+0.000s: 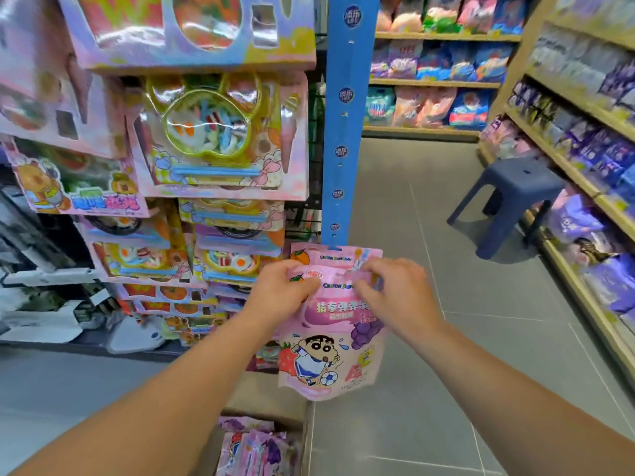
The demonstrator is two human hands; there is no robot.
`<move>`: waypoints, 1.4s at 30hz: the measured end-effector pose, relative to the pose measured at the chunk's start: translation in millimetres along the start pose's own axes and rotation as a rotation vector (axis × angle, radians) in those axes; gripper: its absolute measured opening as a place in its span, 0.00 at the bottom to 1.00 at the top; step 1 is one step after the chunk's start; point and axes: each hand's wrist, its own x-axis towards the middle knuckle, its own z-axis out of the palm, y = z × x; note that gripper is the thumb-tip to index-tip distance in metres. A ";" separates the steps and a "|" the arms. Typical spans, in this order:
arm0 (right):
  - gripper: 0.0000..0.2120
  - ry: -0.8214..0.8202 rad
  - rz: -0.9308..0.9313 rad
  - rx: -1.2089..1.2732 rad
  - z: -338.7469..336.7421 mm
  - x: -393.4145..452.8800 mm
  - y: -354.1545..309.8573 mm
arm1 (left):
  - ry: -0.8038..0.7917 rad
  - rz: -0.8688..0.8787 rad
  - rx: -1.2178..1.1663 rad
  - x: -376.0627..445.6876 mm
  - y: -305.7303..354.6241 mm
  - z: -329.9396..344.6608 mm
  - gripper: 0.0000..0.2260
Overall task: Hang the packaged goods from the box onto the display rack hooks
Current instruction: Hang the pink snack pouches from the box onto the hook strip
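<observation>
Left hand (287, 286) pinching upper left edge of pink pouch (330, 359); right hand (395, 293) gripping its upper right edge; second identical pouch (335, 255) just behind and above both hands, at foot of blue hanging strip (345, 132); open box (261, 441) of further pouches below the wrists; navy stool (508, 197) well beyond right hand; boxed toy sets (213, 139) above left hand.

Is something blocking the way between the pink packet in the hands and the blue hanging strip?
Nothing visible does. The pink packet, held by the left hand and right hand, sits just under the blue strip, behind another hung packet.
</observation>
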 end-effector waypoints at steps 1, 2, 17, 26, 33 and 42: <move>0.09 -0.018 -0.010 0.000 -2.0 7.2 -0.9 | 0.001 -0.007 0.006 2.8 3.1 0.6 0.03; 0.09 -0.027 -0.031 0.004 -2.3 15.6 -1.4 | 0.009 -0.018 0.006 7.5 6.8 0.0 0.04; 0.35 -0.135 -0.044 -0.048 10.1 70.1 -1.5 | 0.151 0.079 0.047 46.6 13.1 5.7 0.04; 0.28 -0.069 -0.096 -0.039 6.7 80.8 7.1 | 0.236 0.024 -0.193 52.5 24.2 17.3 0.10; 0.26 -0.112 -0.124 -0.119 -0.3 93.6 7.5 | 0.331 -0.034 -0.310 56.6 31.7 32.2 0.13; 0.27 -0.125 -0.173 -0.182 -5.0 94.3 7.9 | 0.442 0.104 -0.119 59.2 27.7 44.8 0.13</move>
